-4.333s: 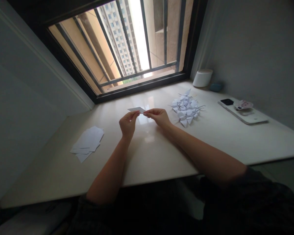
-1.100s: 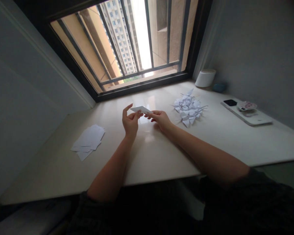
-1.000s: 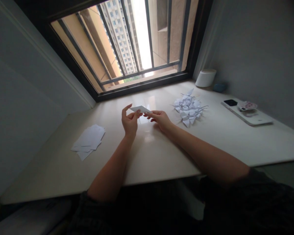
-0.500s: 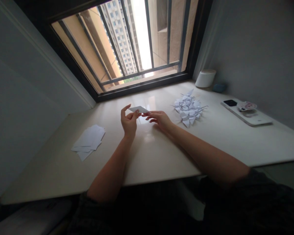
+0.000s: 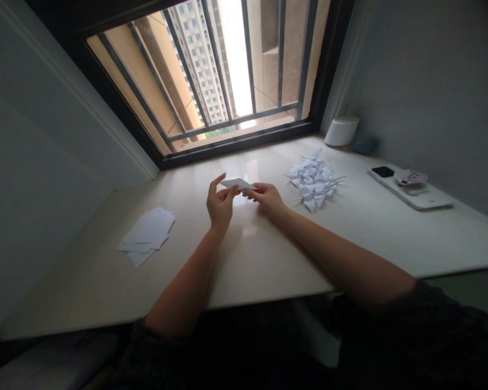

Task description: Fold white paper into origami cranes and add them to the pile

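Note:
A small piece of folded white paper (image 5: 239, 183), diamond-shaped, is held up between my two hands above the tabletop. My left hand (image 5: 220, 207) pinches its left side, with the thumb on the near edge and the index finger raised behind. At the paper's right tip my right hand (image 5: 269, 197) has its fingers closed on it; some of those fingertips are hidden. To the right of my right hand lies a heap of folded white paper cranes (image 5: 315, 181). A loose stack of white paper sheets (image 5: 148, 230) rests to the left of my left hand.
The pale table (image 5: 244, 271) runs up to a barred window (image 5: 228, 70). At the back right stand a white cup-like container (image 5: 341, 131) and a small dark blue object (image 5: 365, 145). A white phone (image 5: 427, 199) with a round grip lies near the right wall.
My left hand and the folded paper have shifted slightly right. The fingers of my right hand, more spread before, have closed in on the paper's right tip.

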Tool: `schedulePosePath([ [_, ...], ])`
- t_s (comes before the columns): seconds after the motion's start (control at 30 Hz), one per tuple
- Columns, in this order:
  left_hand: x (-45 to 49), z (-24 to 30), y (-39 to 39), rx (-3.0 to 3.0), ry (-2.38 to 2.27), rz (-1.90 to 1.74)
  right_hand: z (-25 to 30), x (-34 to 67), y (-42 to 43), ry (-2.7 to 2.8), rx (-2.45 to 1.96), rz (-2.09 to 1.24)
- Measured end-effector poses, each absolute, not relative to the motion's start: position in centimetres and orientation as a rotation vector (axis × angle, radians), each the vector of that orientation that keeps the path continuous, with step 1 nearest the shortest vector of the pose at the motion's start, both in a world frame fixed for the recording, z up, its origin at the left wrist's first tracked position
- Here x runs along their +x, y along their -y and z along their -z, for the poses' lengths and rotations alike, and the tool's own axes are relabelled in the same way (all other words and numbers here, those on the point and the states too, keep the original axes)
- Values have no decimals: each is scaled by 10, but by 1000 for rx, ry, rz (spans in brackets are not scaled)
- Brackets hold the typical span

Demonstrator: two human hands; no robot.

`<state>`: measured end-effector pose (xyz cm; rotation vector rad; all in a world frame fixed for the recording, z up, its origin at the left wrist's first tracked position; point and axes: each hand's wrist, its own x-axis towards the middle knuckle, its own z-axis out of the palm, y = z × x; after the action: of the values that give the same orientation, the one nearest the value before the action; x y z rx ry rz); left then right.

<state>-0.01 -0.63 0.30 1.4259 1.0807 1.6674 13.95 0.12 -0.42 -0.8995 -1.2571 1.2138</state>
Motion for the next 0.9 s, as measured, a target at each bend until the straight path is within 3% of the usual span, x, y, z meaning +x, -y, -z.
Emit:
schedulePosePath([
  [0.9, -17, -10, -4, 1071, -1180, -1673, 8, 144, -5, 1178, -1004, -1201],
])
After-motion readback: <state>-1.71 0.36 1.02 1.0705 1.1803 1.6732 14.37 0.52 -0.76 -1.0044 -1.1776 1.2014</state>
